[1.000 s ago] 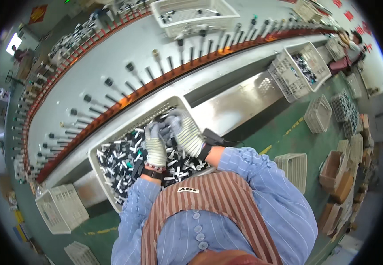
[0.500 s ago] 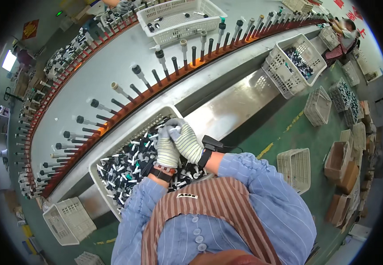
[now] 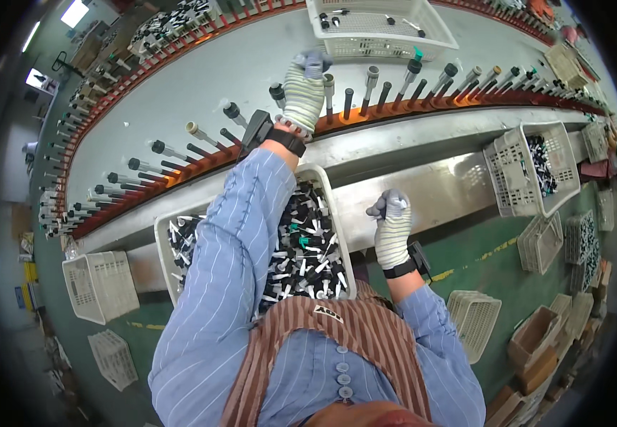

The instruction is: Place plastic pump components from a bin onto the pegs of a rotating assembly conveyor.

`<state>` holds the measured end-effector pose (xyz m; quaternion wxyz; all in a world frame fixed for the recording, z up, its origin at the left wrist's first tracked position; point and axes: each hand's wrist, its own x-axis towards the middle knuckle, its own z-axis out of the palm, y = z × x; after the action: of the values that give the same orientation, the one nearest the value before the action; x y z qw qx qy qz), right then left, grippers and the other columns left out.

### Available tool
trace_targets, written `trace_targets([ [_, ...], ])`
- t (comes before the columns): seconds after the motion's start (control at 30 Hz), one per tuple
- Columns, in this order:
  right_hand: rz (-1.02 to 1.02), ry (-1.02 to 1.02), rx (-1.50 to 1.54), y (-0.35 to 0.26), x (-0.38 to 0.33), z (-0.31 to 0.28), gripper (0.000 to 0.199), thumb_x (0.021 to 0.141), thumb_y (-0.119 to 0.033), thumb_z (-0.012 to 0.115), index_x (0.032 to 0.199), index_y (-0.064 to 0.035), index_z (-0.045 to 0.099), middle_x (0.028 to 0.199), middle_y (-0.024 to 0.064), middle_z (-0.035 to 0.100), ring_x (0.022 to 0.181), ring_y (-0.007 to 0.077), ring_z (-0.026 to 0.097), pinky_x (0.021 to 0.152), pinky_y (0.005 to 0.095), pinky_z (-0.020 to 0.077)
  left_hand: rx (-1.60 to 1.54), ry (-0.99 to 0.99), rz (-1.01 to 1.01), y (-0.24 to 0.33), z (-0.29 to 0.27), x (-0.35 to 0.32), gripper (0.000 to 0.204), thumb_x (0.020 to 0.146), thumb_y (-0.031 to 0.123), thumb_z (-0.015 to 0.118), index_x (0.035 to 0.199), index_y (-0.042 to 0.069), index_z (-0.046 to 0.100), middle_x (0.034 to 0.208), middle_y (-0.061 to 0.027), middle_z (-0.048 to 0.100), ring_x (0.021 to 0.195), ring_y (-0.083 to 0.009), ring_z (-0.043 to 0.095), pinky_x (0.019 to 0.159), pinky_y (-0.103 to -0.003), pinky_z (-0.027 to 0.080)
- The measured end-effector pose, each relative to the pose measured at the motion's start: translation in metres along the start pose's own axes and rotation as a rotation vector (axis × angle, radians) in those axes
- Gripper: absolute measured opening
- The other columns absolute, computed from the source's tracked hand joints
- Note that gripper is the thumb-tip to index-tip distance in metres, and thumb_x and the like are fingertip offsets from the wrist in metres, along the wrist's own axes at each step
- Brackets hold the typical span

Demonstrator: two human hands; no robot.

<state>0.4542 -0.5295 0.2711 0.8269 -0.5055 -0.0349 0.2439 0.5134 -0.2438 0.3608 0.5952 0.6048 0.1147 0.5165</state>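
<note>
My left hand [image 3: 304, 91], in a striped glove with grey fingers, reaches out over the curved row of upright posts. Its fingers are bunched together, slightly blurred, and what they may hold is hidden. Just right of it stands a post topped by a light-coloured cap [image 3: 329, 84]. My right hand [image 3: 394, 222], gloved alike, hovers over the metal ledge [image 3: 436, 196] with its fingers curled in; I cannot make out anything in them. Beneath my left arm, a white plastic crate [image 3: 345, 260] is full of small black, white and green parts that look like pump heads [image 3: 307, 267].
The red-orange track [image 3: 351, 119] carries the posts around a pale table [image 3: 159, 107]. On it sits a white crate [image 3: 386, 46] with a few parts. Another crate [image 3: 497, 178] of parts stands on the ledge at right. More crates [image 3: 473, 324] are on the green floor.
My hands were together over the crate of parts. The left has since gone forward over the posts, the right has drawn apart to the right, and the view has turned.
</note>
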Motion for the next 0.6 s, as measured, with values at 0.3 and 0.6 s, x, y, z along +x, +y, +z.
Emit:
trace_targets([
  [0.3, -0.107, -0.107, -0.05, -0.026, 0.065, 0.038, 0.043, 0.101, -0.05, 0.053, 0.091, -0.0076, 0.051, 0.072, 0.0004, 0.049, 0.061, 0.0111, 0.049, 0.059, 0.0284, 0.0457, 0.337, -0.316, -0.412, -0.017, -0.06, 0.002, 0.037, 0.1, 0.035, 0.053, 0.077, 0.007, 0.057, 0.068, -0.0036, 0.059, 0.067, -0.0136, 0.058, 0.064, -0.03, 0.047],
  [0.6, -0.473, -0.415, -0.284, -0.047, 0.192, 0.192, 0.042, 0.098, -0.045, 0.062, 0.099, -0.0032, 0.066, 0.082, 0.0073, 0.071, 0.076, 0.0149, 0.068, 0.077, 0.0297, 0.0556, 0.284, -0.176, -0.477, -0.001, -0.109, -0.005, 0.034, 0.099, 0.035, 0.053, 0.079, 0.007, 0.056, 0.069, -0.0039, 0.059, 0.064, -0.0134, 0.06, 0.058, -0.029, 0.048],
])
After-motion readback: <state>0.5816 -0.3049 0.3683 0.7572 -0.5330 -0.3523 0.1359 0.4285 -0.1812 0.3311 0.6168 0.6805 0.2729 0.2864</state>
